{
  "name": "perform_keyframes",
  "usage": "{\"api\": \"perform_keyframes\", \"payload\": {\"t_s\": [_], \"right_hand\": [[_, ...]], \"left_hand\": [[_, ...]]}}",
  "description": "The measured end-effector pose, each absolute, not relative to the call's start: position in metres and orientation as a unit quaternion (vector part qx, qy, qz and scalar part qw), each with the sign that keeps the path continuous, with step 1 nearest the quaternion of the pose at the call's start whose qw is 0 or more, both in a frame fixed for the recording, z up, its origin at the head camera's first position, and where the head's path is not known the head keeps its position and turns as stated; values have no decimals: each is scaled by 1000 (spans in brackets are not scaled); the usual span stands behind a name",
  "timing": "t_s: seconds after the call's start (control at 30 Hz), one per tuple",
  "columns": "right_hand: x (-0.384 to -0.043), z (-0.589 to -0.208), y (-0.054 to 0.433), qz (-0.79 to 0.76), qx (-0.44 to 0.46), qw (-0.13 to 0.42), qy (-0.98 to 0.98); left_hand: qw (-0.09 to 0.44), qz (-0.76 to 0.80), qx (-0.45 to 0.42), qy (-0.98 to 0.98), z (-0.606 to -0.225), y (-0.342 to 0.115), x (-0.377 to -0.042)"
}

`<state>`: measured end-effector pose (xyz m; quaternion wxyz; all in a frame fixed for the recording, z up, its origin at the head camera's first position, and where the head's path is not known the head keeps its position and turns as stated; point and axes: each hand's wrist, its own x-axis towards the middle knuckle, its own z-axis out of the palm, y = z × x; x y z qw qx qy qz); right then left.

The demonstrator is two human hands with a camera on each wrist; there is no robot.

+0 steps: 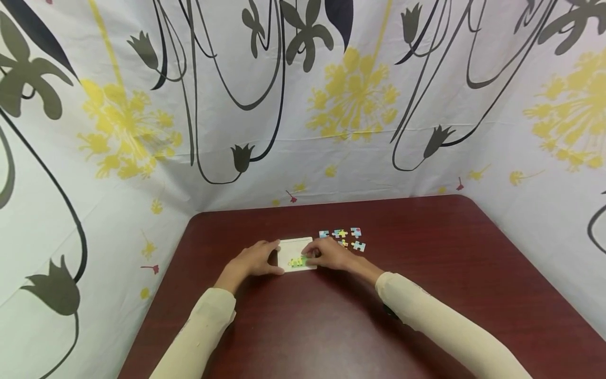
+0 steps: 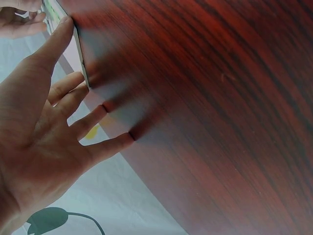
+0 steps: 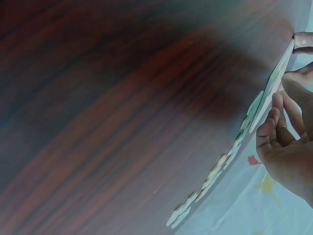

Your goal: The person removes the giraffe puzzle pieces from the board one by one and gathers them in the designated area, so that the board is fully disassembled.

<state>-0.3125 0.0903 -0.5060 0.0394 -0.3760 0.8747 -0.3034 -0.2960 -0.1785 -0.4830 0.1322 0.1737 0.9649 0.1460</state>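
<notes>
A small white puzzle board (image 1: 291, 248) lies flat on the table, with several yellow-green jigsaw pieces (image 1: 295, 262) in a row along its near side. My left hand (image 1: 255, 259) holds the board's left edge, thumb at the near corner and fingers at the far one. In the left wrist view, the other fingertips of that left hand (image 2: 54, 117) rest on the tabletop. Over the board's right part, my right hand (image 1: 331, 253) pinches a green jigsaw piece (image 1: 307, 260) at the row's right end. Its fingers partly hide that piece.
Several loose blue and yellow jigsaw pieces (image 1: 340, 233) lie just beyond and right of the board, some partly behind the right hand. The dark red wooden table (image 1: 402, 237) ends at a patterned white cloth (image 1: 303, 173) at the back and sides.
</notes>
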Motion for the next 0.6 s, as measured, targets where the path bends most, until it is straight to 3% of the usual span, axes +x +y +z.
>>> {"api": "perform_keyframes", "payload": {"t_s": [0.6], "right_hand": [[-314,-503,67,-290,-377,74,876]], "left_hand": [[128,141,189,963,-483,-179,-297]]}}
